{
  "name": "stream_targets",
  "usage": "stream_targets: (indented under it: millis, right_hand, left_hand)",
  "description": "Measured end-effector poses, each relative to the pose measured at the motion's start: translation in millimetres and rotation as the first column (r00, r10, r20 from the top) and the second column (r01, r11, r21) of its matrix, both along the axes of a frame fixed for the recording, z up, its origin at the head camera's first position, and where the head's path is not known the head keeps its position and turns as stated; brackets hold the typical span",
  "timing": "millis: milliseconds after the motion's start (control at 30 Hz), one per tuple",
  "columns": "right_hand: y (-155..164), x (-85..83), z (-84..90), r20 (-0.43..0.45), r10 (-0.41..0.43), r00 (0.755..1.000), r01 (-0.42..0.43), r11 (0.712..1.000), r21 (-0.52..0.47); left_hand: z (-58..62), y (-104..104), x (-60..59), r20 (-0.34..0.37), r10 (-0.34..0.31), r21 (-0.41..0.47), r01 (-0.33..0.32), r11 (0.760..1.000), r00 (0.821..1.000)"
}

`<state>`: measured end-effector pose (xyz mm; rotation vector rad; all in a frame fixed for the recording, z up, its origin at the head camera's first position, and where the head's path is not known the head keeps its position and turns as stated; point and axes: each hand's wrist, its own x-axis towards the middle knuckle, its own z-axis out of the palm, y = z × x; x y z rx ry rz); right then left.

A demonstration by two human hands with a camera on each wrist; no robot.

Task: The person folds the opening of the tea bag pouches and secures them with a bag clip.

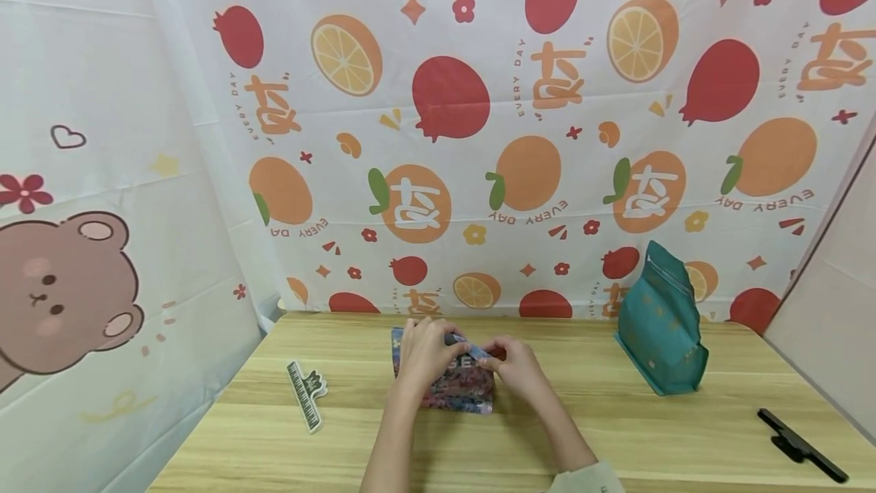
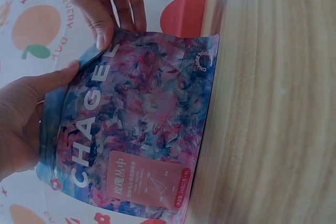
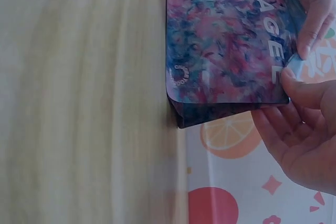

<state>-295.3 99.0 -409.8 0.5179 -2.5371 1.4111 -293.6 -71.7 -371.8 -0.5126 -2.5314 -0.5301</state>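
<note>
A pink-and-blue patterned pouch (image 1: 457,390) lettered "CHAGEL" stands on the wooden table (image 1: 616,432) near its middle. My left hand (image 1: 433,341) pinches the pouch's top strip on the left side. My right hand (image 1: 505,356) pinches the same strip on the right. In the left wrist view the pouch (image 2: 142,129) fills the middle, with the left hand (image 2: 63,74) thumb on its blue top edge and the right hand (image 2: 107,35) at its corner. In the right wrist view the right hand (image 3: 291,74) and left hand (image 3: 310,40) meet at the corner of the pouch (image 3: 226,40).
A teal stand-up pouch (image 1: 662,326) stands at the back right of the table. A white and black bag clip (image 1: 306,394) lies to the left, and a black clip (image 1: 801,445) lies near the right front. Fruit-print cloth (image 1: 479,135) hangs behind.
</note>
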Motion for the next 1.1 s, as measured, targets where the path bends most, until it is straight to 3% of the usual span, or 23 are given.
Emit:
stream_targets:
  millis: [267,500,867,1100]
  right_hand:
    - [-5.2,3.0,0.2,-0.035,-0.038,0.999,0.037,0.999,-0.029]
    - [-5.1,3.2,-0.7,-0.057,-0.041,0.998,0.039,0.999,-0.029]
    - [4.5,0.3,2.0,0.013,0.055,0.998,-0.055,0.998,0.031]
    - [8.7,-0.7,0.6,-0.032,0.122,0.992,-0.12,0.991,0.059]
  left_hand:
    - [-0.3,-2.3,2.1,-0.024,-0.041,-0.023,0.041,0.999,0.999]
    - [-2.6,-0.1,2.6,-0.084,-0.003,-0.061,-0.002,0.998,0.996]
    - [-2.8,-0.3,1.1,-0.034,0.024,-0.049,-0.025,0.998,0.999]
    - [-2.2,0.2,1.1,-0.023,0.017,-0.042,-0.018,0.999,1.0]
